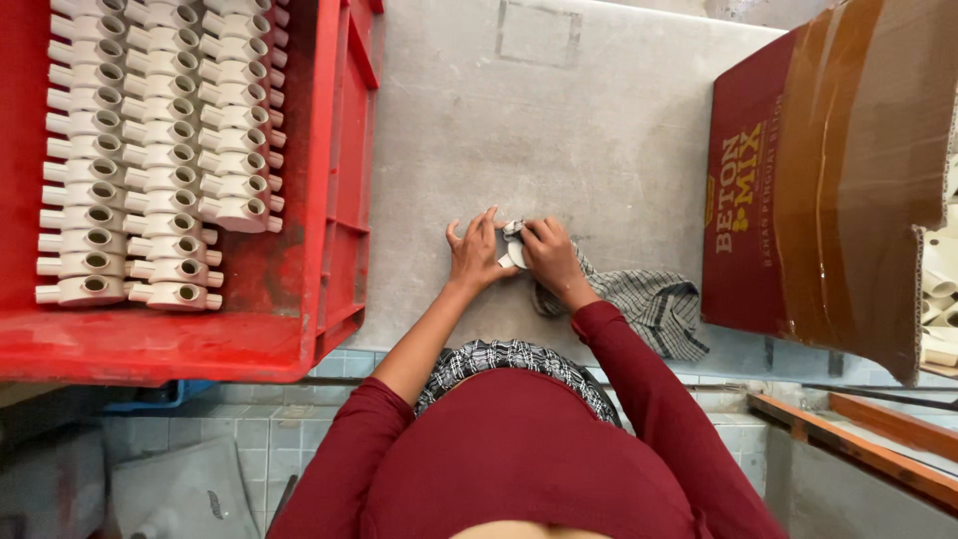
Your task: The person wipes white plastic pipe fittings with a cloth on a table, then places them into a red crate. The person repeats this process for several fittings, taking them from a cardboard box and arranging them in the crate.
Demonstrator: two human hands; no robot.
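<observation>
My left hand (472,252) and my right hand (549,257) meet on the grey work surface (559,130). Between them is a small white plastic pipe fitting (512,255), mostly covered by my fingers. My left hand holds the fitting with its fingers spread along its side. In my right hand the end of a grey checked cloth (654,304) is pressed against the fitting. The cloth trails off to the right behind my wrist.
A red plastic crate (329,230) on the left holds several white pipe fittings (160,150) laid in neat rows. A dark red cardboard box (828,190) stands open on the right, with more white fittings (940,299) inside. Tiled floor lies below the bench edge.
</observation>
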